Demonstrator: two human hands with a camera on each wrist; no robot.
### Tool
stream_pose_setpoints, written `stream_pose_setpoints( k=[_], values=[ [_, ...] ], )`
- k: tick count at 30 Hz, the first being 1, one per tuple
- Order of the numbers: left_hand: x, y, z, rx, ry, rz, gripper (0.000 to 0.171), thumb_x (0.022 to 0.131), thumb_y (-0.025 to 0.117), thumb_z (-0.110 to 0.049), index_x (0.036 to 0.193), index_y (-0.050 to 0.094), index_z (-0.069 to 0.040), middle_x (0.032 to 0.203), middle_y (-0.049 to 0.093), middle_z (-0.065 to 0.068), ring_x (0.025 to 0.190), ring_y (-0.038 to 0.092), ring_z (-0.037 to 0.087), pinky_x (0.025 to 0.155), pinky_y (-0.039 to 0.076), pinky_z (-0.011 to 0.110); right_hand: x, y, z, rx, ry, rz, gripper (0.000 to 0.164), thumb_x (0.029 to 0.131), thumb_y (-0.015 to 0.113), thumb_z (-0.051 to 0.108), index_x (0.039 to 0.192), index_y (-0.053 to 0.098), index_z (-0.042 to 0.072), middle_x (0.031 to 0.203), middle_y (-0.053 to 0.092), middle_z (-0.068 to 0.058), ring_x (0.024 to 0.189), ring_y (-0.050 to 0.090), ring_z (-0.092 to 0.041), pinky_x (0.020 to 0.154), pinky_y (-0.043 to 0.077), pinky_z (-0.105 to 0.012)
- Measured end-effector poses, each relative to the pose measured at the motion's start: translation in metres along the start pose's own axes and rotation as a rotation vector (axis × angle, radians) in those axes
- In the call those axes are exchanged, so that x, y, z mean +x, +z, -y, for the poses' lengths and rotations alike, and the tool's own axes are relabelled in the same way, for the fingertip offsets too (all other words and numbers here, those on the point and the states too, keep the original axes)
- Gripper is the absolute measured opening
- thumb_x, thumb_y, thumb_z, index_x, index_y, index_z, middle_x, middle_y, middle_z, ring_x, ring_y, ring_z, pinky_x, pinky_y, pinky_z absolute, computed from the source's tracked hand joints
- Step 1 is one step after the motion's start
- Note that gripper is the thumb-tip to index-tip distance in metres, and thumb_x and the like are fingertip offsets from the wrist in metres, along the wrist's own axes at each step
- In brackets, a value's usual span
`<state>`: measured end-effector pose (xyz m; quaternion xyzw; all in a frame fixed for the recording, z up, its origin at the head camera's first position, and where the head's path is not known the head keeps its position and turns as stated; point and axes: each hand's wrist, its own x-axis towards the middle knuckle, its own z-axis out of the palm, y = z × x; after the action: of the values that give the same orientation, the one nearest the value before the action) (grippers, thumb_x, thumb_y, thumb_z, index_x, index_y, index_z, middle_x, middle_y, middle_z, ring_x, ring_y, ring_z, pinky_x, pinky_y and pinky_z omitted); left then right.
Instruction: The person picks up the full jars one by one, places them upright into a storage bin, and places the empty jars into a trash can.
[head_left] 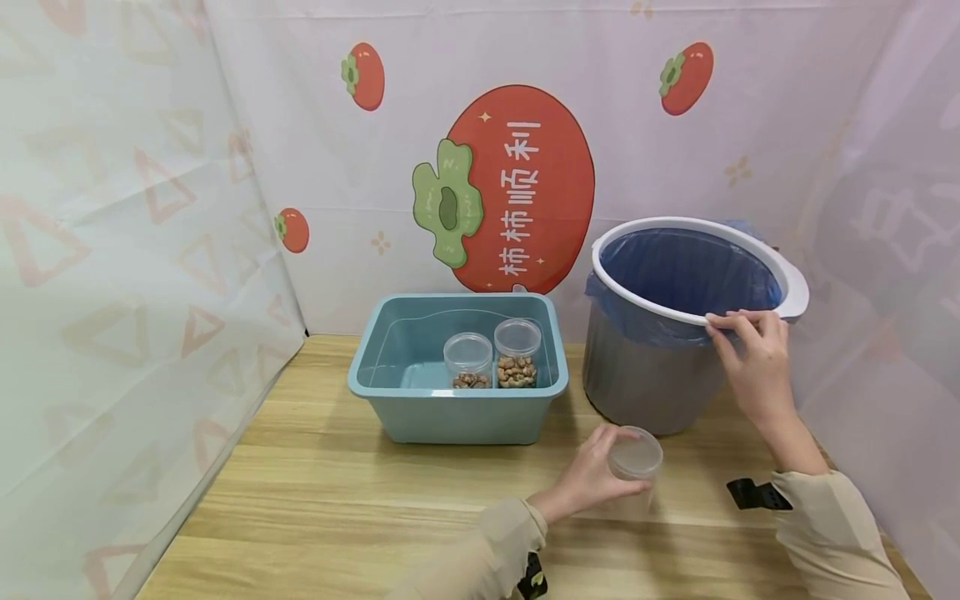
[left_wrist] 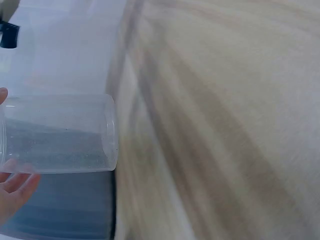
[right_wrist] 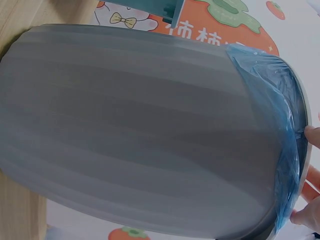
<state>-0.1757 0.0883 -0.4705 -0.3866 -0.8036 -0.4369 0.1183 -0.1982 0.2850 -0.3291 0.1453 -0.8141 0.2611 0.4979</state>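
Observation:
My left hand [head_left: 592, 473] grips a clear plastic jar [head_left: 639, 454] near its top, thumb and fingers on opposite sides. The jar stands upright at the table, in front of the bin. Through its transparent wall in the left wrist view, the jar [left_wrist: 60, 132] shows no contents. My right hand [head_left: 761, 367] pinches the white rim [head_left: 795, 292] of a grey trash bin [head_left: 637, 375] at its front right. A blue bag [head_left: 690, 267] lines this bin and folds out under the rim. In the right wrist view, the fingertips [right_wrist: 312, 135] lie along the rim.
A blue-green plastic basin [head_left: 457, 417] stands left of the bin. Inside it are two lidded clear jars, one [head_left: 471, 362] and another [head_left: 517, 354], both holding brown nuts. All stand on a wooden table [head_left: 322, 500] before a printed cloth backdrop [head_left: 315, 142].

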Motion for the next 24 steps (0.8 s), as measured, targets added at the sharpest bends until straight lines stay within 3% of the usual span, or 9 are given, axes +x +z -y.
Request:
stream_pose_setpoints(
  k=[13,24],
  values=[
    [0.020,-0.036,-0.007,-0.008,0.051,-0.123,0.062,0.062,0.080,-0.025,0.113,0.047,-0.014,0.109,0.049,0.002,0.094,0.052,0.008,0.076,0.039,0.009,0.000,0.002,-0.001,0.006,-0.018,-0.033,0.024,0.064,0.067,-0.016,0.085,0.063,-0.005,0.090,0.048,-0.026,0.086,0.043,-0.041,0.083,0.027,-0.034],
    [0.035,-0.065,-0.015,-0.040,0.114,-0.182,0.061,0.062,0.081,-0.020,0.112,0.047,-0.011,0.110,0.049,0.005,0.098,0.051,0.012,0.077,0.041,0.011,0.001,-0.001,0.001,-0.008,-0.020,0.008,0.023,0.065,0.067,-0.016,0.086,0.062,-0.007,0.090,0.047,-0.027,0.087,0.043,-0.041,0.081,0.027,-0.037]
  ],
)
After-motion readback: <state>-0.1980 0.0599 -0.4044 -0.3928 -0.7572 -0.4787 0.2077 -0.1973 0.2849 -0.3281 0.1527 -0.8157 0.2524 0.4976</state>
